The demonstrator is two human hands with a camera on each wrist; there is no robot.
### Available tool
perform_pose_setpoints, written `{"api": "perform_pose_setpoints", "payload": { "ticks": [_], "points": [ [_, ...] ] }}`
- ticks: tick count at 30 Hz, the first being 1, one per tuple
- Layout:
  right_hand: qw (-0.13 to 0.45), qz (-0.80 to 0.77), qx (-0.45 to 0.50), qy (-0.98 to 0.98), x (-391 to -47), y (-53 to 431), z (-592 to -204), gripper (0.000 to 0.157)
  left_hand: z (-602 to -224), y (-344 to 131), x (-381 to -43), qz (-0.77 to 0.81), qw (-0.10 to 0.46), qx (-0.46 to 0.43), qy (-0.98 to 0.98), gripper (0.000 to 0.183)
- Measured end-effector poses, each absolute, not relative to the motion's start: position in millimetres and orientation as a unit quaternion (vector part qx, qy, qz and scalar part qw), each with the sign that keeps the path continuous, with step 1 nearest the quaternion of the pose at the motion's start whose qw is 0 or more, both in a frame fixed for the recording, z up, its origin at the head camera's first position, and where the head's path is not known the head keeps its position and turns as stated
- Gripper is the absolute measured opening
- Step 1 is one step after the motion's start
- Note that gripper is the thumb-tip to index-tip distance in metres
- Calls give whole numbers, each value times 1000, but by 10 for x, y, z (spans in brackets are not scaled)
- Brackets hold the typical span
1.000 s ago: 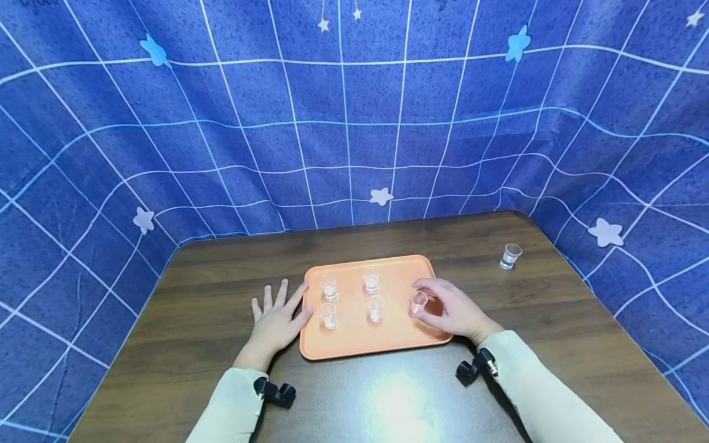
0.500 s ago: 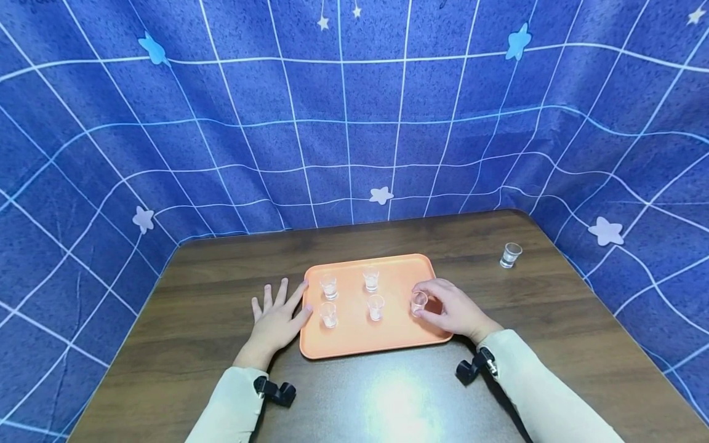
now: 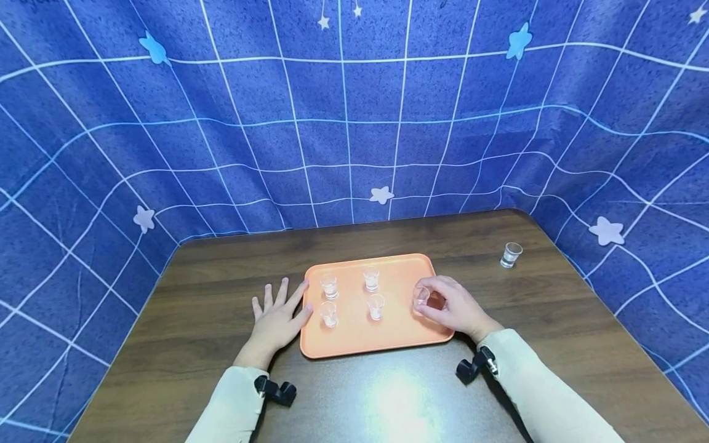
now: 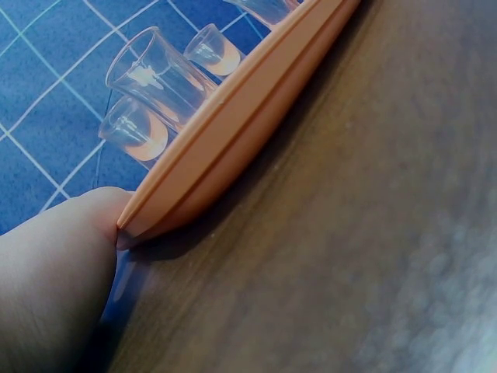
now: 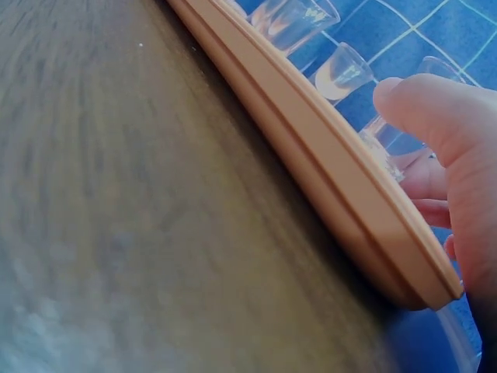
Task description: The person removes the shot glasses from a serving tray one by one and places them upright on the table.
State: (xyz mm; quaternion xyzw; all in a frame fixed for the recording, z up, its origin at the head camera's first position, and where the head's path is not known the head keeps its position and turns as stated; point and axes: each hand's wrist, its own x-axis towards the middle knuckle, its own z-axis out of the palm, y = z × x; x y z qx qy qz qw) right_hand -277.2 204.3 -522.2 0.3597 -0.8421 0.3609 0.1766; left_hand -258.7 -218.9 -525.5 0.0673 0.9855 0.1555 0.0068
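Tray of orange, round-cornered plastic [image 3: 360,346] carries four clear tapered cups [image 3: 376,311] toward its left edge. The left hand [image 3: 277,326], fingers straight, touches that edge, probably to steady it; the right hand [image 3: 456,309] pinches a fifth clear cup [image 3: 422,296] near the right edge, likely for control.

No lettering, label, brand or number can be read.

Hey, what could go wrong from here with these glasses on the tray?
The right hand holds a glass at the right end of the tray; a slip might tip it over.

The left hand touches the tray's left side, so a push there could jolt the four other glasses.
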Motion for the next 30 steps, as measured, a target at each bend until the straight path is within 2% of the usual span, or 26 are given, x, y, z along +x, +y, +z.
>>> {"api": "perform_pose_setpoints", "payload": {
  "ticks": [19,30],
  "points": [
    [240,417,259,-838,-2931,2182,-5220,42,-5219,-2182,-2579,158,4,69,985,67],
    [250,396,188,-863,-3059,2359,-5244,47,-5245,-2168,-2579,164,4,67,984,68]
  ]
}}
